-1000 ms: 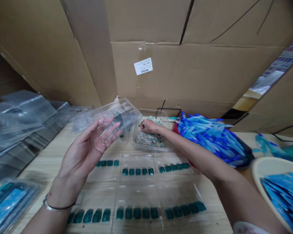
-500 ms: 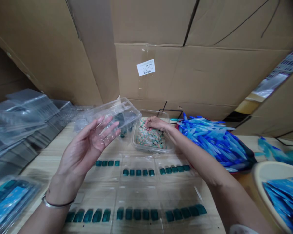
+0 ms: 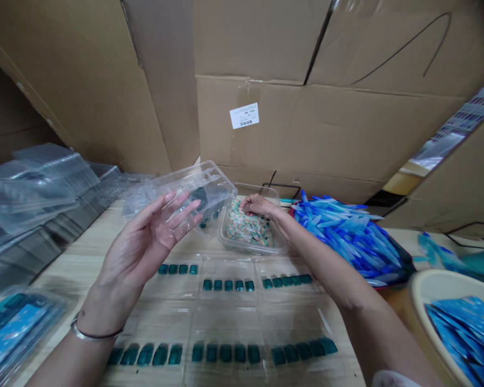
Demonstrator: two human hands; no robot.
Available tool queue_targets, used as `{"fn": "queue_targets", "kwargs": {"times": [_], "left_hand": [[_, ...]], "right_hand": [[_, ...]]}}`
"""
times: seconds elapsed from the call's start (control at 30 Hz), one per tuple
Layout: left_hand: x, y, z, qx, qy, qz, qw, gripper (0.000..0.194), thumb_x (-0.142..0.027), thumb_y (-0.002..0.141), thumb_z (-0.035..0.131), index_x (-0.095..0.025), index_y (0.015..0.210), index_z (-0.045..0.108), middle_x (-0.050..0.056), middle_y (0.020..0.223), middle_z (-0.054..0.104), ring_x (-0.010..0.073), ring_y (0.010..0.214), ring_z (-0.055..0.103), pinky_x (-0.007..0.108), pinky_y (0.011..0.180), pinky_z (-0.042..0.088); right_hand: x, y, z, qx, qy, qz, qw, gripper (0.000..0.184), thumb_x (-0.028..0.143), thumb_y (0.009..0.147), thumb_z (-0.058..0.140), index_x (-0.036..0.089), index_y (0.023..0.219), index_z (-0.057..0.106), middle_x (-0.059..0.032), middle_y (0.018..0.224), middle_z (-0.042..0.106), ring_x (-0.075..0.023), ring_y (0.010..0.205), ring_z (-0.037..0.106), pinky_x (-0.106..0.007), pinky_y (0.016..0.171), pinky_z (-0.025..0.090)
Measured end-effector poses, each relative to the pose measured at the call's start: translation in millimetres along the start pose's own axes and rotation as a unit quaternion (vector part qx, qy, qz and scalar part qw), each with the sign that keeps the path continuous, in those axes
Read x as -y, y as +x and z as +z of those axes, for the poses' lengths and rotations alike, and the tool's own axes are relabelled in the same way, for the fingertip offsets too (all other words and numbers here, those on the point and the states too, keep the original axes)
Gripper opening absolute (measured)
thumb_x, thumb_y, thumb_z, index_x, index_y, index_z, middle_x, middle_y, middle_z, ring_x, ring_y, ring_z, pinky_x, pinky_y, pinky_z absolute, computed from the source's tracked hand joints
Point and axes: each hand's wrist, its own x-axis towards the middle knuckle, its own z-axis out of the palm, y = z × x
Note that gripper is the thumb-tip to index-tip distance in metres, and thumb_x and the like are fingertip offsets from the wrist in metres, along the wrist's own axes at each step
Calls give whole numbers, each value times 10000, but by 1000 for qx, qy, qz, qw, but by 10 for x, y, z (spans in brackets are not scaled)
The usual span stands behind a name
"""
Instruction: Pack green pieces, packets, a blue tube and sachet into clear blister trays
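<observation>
My left hand (image 3: 155,236) is held palm up over the table, fingers spread, with nothing visible in it. Behind its fingers a clear plastic box (image 3: 221,185) leans at a tilt. My right hand (image 3: 258,207) reaches into a clear tub (image 3: 252,248) filled with small pale green, white and orange pieces (image 3: 248,228). Its fingers are pinched together at the pieces; what lies between them is hidden. Below both hands, clear trays (image 3: 226,322) lie in two rows, each with a line of teal square blocks (image 3: 226,353).
Blue, pen-like pointed pieces (image 3: 347,236) are heaped right of the tub. A cream bucket (image 3: 417,293) holds blue packets (image 3: 468,333) at the right. Stacked clear plastic cases (image 3: 44,188) and a filled case (image 3: 16,333) stand left. Cardboard (image 3: 286,123) walls the back.
The view has shifted slightly. Both hands stay almost where they were, the left spread and the right in the tub among the small pieces.
</observation>
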Motion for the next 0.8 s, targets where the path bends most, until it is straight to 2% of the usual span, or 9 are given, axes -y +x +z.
{"fn": "queue_targets", "kwargs": {"times": [0.1, 0.3, 0.43, 0.6, 0.8], "left_hand": [[-3, -5, 4, 2, -2, -4, 1000, 187, -162, 850, 496, -177, 894, 677, 101, 1178, 639, 316, 1161, 535, 490, 942, 477], [-8, -8, -1, 10, -13, -14, 1000, 191, -161, 852, 496, -187, 926, 671, 98, 1169, 643, 314, 1160, 536, 498, 942, 473], [-18, -18, -9, 20, -4, -6, 1000, 184, -162, 852, 498, -171, 924, 667, 104, 1201, 623, 315, 1163, 532, 493, 936, 479], [-30, -38, -4, 31, -5, -2, 1000, 165, -166, 847, 511, -160, 900, 667, 105, 1216, 614, 324, 1168, 526, 493, 935, 479], [-24, -52, 15, 21, -15, -14, 1000, 184, -155, 847, 500, -165, 911, 672, 108, 1186, 632, 323, 1165, 529, 504, 934, 477]], "right_hand": [[-44, 35, 11, -14, -54, -25, 998, 87, 126, 666, 589, 124, 685, 673, 2, 603, 626, -91, 550, 529, -171, 510, 383], [-44, 66, 17, -36, -111, -64, 991, 152, 93, 665, 559, 126, 732, 691, -21, 737, 667, -112, 693, 566, -173, 608, 401], [-17, 39, -13, -31, -112, -53, 992, 208, 88, 699, 505, 117, 808, 680, -22, 735, 666, -90, 625, 556, -158, 561, 403], [-52, 4, -41, -23, -130, -19, 991, 215, 112, 716, 486, 107, 805, 682, -16, 618, 631, -76, 491, 486, -172, 476, 363], [-64, 48, -15, -15, -176, -18, 984, 178, 93, 688, 562, 114, 797, 701, -54, 760, 689, -117, 656, 578, -176, 566, 397]]}}
